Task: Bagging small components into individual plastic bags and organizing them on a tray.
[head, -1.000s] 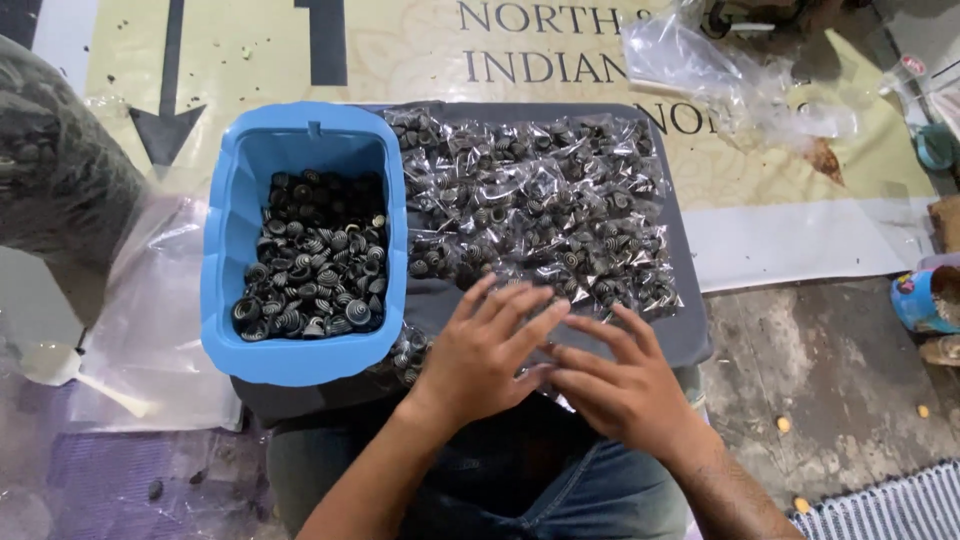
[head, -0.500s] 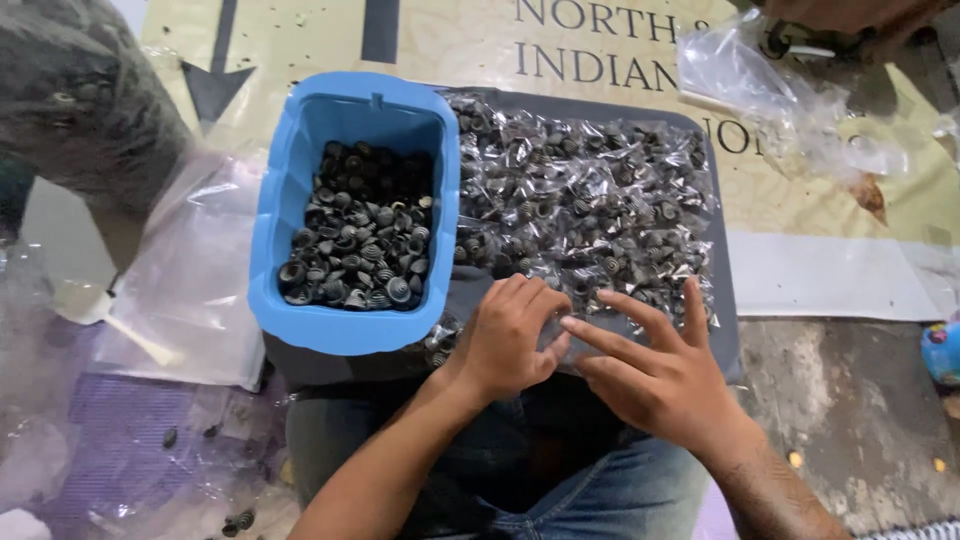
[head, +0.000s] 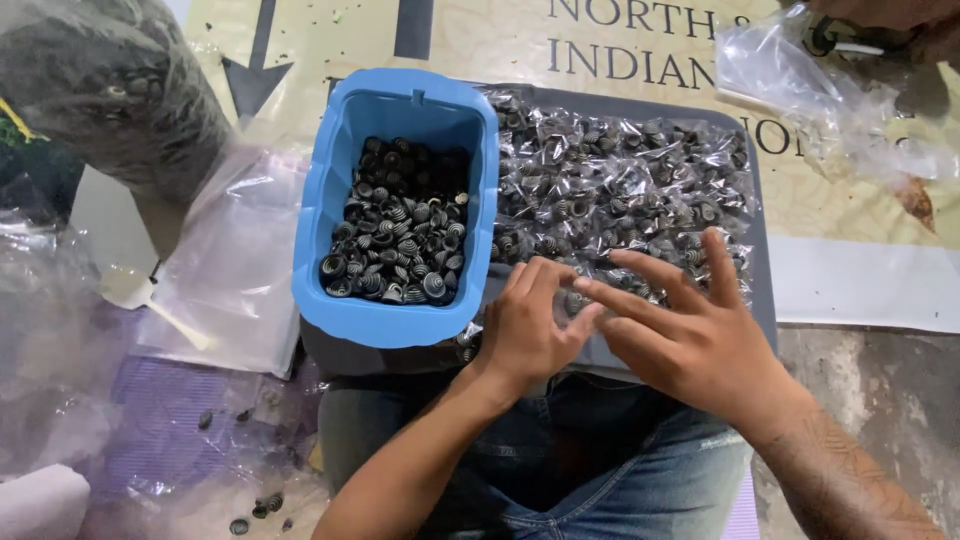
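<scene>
A grey tray [head: 764,285] rests on my lap, covered with several small clear packets of dark coiled springs [head: 620,180]. On the tray's left part stands a blue plastic tub [head: 395,330] holding loose springs [head: 400,240]. Both hands work at the tray's near edge. My left hand [head: 525,335] has its fingers curled and pinches a small packet at its fingertips. My right hand [head: 695,340] lies beside it with fingers spread, its index finger reaching left to touch the same spot.
A large clear bag of springs [head: 110,90] stands at far left, with flat empty plastic bags [head: 235,260] and a white scoop [head: 150,300] beside the tub. Crumpled clear bags [head: 820,90] lie at top right on a printed sheet [head: 480,40]. A few springs [head: 255,505] lie on the purple mat.
Both hands have shifted from lying flat on the packets to meeting at the fingertips, the left fingers curling in. The view has moved slightly, bringing the tub nearer the centre.
</scene>
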